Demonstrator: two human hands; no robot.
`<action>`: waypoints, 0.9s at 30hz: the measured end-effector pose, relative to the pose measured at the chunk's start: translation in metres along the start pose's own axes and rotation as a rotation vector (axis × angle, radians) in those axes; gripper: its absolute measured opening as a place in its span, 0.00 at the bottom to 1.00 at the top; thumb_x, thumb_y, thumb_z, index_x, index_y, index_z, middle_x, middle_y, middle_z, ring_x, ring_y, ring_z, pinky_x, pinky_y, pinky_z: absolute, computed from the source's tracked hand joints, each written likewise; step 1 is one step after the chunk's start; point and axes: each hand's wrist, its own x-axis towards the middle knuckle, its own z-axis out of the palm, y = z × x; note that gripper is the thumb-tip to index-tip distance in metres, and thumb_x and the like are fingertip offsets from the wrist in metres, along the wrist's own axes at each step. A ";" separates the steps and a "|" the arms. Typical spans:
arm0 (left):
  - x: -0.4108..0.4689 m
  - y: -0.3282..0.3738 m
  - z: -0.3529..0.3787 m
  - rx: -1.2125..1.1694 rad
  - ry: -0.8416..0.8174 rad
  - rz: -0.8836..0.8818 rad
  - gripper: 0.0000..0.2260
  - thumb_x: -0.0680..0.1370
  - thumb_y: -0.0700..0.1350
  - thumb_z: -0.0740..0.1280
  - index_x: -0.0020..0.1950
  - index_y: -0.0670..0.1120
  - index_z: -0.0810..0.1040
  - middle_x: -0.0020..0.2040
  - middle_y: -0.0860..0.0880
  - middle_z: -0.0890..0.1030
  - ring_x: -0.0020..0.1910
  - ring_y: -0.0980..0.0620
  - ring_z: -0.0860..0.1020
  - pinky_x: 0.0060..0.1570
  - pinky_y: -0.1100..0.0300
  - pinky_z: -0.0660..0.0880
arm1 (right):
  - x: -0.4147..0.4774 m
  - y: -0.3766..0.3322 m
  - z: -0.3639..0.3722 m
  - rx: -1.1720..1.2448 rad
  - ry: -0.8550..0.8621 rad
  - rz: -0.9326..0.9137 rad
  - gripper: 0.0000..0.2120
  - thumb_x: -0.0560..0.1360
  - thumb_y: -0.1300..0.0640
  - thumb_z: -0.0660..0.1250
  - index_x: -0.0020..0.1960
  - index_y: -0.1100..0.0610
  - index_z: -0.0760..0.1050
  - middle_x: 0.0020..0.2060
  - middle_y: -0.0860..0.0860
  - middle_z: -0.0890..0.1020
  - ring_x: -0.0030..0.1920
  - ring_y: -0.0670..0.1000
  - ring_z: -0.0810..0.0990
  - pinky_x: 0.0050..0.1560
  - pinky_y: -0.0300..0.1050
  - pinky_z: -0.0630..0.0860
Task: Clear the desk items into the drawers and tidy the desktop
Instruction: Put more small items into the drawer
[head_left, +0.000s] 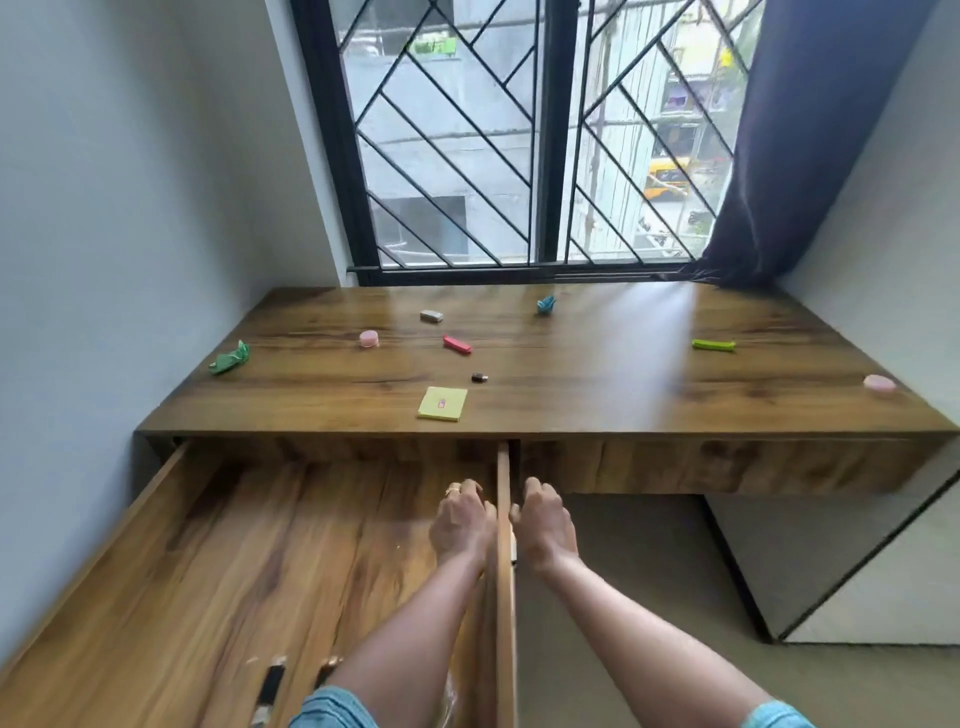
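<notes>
Wood-grain desk (597, 374) runs wall to wall under a barred window (519, 135), a dark blue curtain (810, 130) bunched at its right end. The left drawer (182, 571) is pulled far out toward the person, its floor mostly bare, with some dark and pale items lying near the bottom edge of view, too cut off to name; the right drawer front (727, 465) sits flush with the desk. Both bare forearms reach forward on either side of the open drawer's right wall (503, 545). The left hand (462, 525), a ring on one finger, hangs inside the drawer with fingers curled downward, and whether it grips anything I cannot tell. The right hand (545, 525) is just outside that wall, fingers also bent down, its grasp equally unclear. Scattered well apart on the desktop: a yellow sticky-note pad (442, 404) near the front edge, a crumpled green paper (229, 357) at the left, a lime-green clip (714, 345) toward the right, a pink-red clip (457, 345) near the middle, a pink round eraser (369, 339), another pink round piece (879, 383) by the right edge, a grey eraser (431, 315), a small blue folded paper (545, 304) towards the back, and a tiny dark USB-like piece (479, 377).
</notes>
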 end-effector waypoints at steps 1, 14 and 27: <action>0.003 0.014 0.006 0.012 0.007 0.006 0.14 0.78 0.47 0.62 0.63 0.48 0.74 0.61 0.48 0.77 0.59 0.49 0.77 0.52 0.57 0.76 | 0.009 0.011 -0.010 0.000 0.007 0.004 0.10 0.78 0.59 0.58 0.57 0.61 0.71 0.53 0.57 0.77 0.53 0.59 0.79 0.45 0.44 0.71; 0.078 0.087 0.026 0.048 0.115 -0.039 0.15 0.81 0.39 0.56 0.64 0.42 0.75 0.61 0.43 0.78 0.61 0.46 0.77 0.57 0.55 0.76 | 0.118 0.097 -0.087 0.015 0.062 -0.006 0.09 0.76 0.60 0.64 0.55 0.63 0.73 0.51 0.59 0.80 0.52 0.59 0.81 0.48 0.45 0.76; 0.255 0.078 0.022 0.210 -0.095 -0.091 0.17 0.80 0.36 0.54 0.68 0.46 0.69 0.66 0.42 0.72 0.64 0.42 0.73 0.60 0.53 0.72 | 0.277 0.042 -0.060 -0.072 -0.113 -0.200 0.12 0.77 0.59 0.62 0.58 0.63 0.71 0.54 0.60 0.77 0.52 0.61 0.78 0.50 0.50 0.75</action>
